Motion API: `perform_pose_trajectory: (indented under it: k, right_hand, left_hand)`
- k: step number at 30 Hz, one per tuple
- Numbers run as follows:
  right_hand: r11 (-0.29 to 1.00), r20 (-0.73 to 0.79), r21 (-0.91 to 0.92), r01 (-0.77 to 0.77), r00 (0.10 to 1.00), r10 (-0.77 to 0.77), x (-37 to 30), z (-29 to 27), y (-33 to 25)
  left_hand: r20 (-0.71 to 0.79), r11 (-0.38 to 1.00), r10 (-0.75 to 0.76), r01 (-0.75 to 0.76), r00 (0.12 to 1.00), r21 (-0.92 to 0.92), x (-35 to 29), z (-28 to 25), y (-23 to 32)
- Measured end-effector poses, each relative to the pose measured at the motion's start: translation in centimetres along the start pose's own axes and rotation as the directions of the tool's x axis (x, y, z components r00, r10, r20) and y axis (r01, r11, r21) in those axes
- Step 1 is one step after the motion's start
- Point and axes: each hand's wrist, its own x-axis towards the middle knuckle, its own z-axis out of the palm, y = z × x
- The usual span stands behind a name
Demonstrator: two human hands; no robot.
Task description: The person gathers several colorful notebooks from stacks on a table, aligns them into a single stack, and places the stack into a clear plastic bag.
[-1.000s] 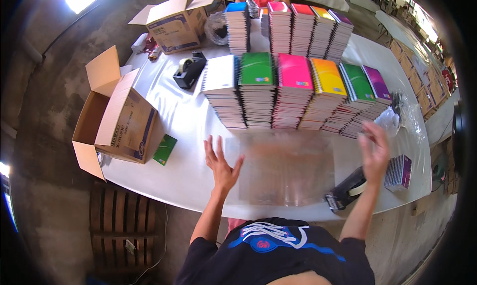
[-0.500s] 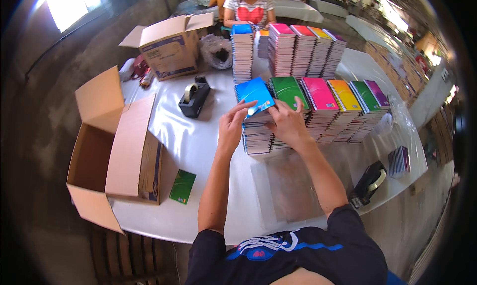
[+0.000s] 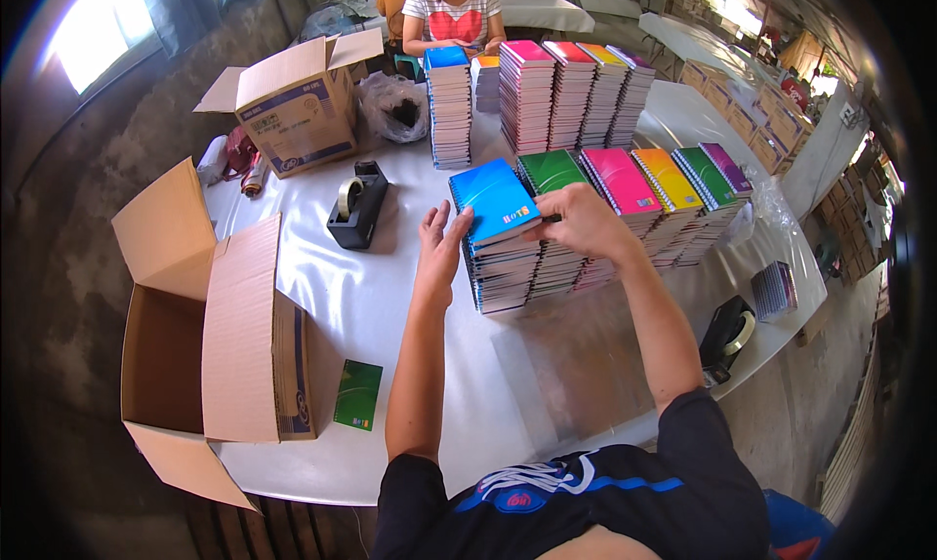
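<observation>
A blue spiral notebook [image 3: 496,197] tops the front left stack, its near edge slightly raised. My right hand [image 3: 588,220] pinches its right corner between thumb and fingers. At the notebook's left side, my left hand [image 3: 441,248] is open, with fingers apart and the thumb against the near left edge. To the right of the blue pile stand stacks topped by a green notebook [image 3: 553,173], a pink notebook [image 3: 623,181], a yellow notebook [image 3: 668,180], another green notebook [image 3: 710,178] and a purple notebook [image 3: 725,167]. My right hand partly hides the first green one.
Behind stand more notebook stacks [image 3: 527,97]. Two cardboard boxes, a near one [image 3: 239,336] and a far one [image 3: 298,116], are at left. A tape dispenser [image 3: 359,209], a green cover [image 3: 358,394], a second dispenser [image 3: 727,338] and clear plastic [image 3: 576,365] lie around. A person [image 3: 452,19] sits opposite.
My right hand has shifted from the blue notebook's near edge to pinch its right corner. The blue cover's lifted front has come down. The whole view has shifted slightly.
</observation>
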Motion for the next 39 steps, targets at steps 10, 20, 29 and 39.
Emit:
perform_pose_trajectory:
  k: [10, 20, 29, 39]
  right_hand:
    - [0.846, -0.305, -0.495, 0.198, 0.872, -0.383, 0.4, -0.2, -2.5]
    - [0.917, -0.175, -0.399, 0.01, 0.981, -0.086, -2.9, -1.8, 4.0]
    - [0.991, 0.046, 0.084, -0.106, 0.994, 0.103, -0.7, -6.4, 5.4]
    - [0.901, 0.08, -0.358, 0.247, 0.969, -0.234, -7.3, -5.7, -4.0]
  left_hand:
    - [0.265, 0.878, -0.099, 0.21, 0.959, -0.431, 0.2, -0.5, 4.8]
    - [0.19, 0.823, 0.057, 0.061, 0.98, -0.565, -2.0, -2.2, 4.1]
    - [0.21, 0.839, 0.0, 0.115, 0.978, -0.532, -5.2, 2.4, 4.4]
    - [0.257, 0.837, 0.09, 0.067, 0.962, -0.543, -5.1, 5.7, 4.4]
